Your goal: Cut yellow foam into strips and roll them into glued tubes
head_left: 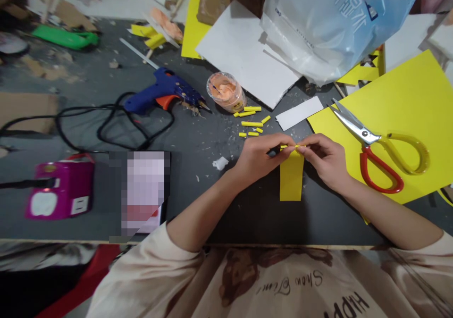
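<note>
Printed shirt (279, 280) across bottom of frame. Left hand (260, 155) and right hand (327, 160), fingertips pinched closed, both grip top edge of yellow strip (291, 181), right of frame centre.

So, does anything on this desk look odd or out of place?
Perhaps two things: the tub of peach paste stands uncovered and the scissors lie slightly open on the yellow sheet; neither is closed up.

Dim, soft light, coarse pixelation over the screen (146, 190), blurred upper-left corner.
</note>
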